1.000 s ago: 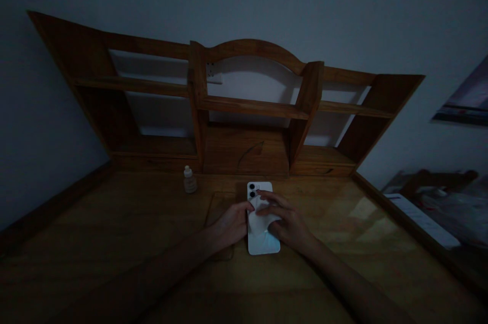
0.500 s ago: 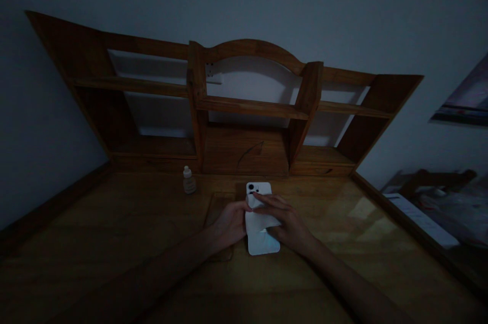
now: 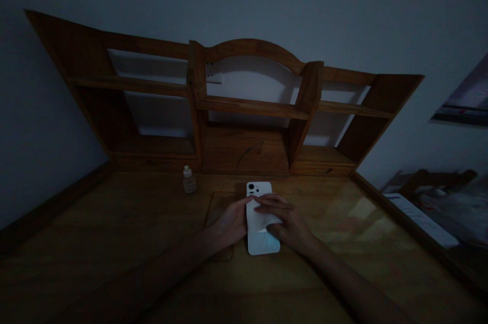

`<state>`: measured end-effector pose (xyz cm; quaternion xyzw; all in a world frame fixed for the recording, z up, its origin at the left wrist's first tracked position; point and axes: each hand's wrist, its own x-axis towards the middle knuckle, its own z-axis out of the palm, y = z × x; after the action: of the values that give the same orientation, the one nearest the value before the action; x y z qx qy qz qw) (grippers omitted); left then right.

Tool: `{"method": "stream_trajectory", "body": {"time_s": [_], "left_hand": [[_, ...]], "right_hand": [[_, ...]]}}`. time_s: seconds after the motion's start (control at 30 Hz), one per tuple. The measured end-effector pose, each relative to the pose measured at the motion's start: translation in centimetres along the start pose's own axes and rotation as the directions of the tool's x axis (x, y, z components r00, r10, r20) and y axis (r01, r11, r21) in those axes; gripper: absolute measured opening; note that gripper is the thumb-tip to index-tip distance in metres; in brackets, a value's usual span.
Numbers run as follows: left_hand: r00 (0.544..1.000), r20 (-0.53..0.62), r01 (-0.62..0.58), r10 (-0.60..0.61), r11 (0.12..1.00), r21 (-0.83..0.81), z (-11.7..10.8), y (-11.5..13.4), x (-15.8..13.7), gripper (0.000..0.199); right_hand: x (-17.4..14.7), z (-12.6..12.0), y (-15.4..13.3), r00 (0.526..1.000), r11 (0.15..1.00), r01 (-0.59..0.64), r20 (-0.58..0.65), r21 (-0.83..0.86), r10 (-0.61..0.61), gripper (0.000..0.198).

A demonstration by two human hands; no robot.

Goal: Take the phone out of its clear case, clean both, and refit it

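Note:
A white smartphone (image 3: 264, 248) lies on the wooden desk with its back and camera lenses facing up. A thin white wipe (image 3: 263, 219), perhaps tissue or cloth, covers its middle. My right hand (image 3: 287, 219) holds the wipe against the phone, fingertips bent over it just below the cameras. Along the phone's left edge, my left hand (image 3: 231, 225) grips it, with a fingertip close to the camera area. Partly under my left hand and forearm lies a clear phone case (image 3: 221, 202), flat on the desk.
A small bottle with a white cap (image 3: 188, 181) stands left of the case. Behind is a wooden shelf unit (image 3: 247, 148) against the wall, with a socket strip (image 3: 214, 77) in it. Beyond the desk's right edge are a white board-like item (image 3: 421, 219) and a chair (image 3: 438, 180). The room is dim.
My left fingertips have slid slightly up toward the cameras. My right fingers have shifted a little on the wipe. The phone and case have stayed in place.

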<state>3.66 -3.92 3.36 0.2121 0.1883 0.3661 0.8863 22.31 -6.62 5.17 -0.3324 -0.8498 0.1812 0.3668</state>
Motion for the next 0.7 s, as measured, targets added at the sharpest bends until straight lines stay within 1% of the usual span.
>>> {"method": "stream_trajectory", "body": {"time_s": [0.2, 0.4, 0.57, 0.7], "left_hand": [[1.0, 0.001, 0.0, 0.0, 1.0, -0.001, -0.03, -0.02, 0.25, 0.03], [1.0, 0.021, -0.005, 0.005, 1.0, 0.007, 0.37, 0.03, 0.07, 0.035], [1.0, -0.028, 0.001, -0.001, 1.0, 0.019, 0.57, 0.08, -0.09, 0.036], [0.999, -0.042, 0.009, -0.01, 1.0, -0.008, 0.64, 0.02, -0.05, 0.035]], "right_hand": [[-0.02, -0.11, -0.09, 1.0, 1.0, 0.0, -0.003, 0.008, 0.0, 0.064], [-0.05, -0.1, -0.12, 0.999, 1.0, -0.005, -0.036, 0.016, 0.005, 0.054], [-0.12, -0.04, 0.0, 0.996, 1.0, 0.007, -0.085, 0.026, -0.005, 0.048], [-0.2, 0.02, 0.07, 0.992, 0.998, -0.028, -0.125, 0.05, 0.034, 0.052]]}}
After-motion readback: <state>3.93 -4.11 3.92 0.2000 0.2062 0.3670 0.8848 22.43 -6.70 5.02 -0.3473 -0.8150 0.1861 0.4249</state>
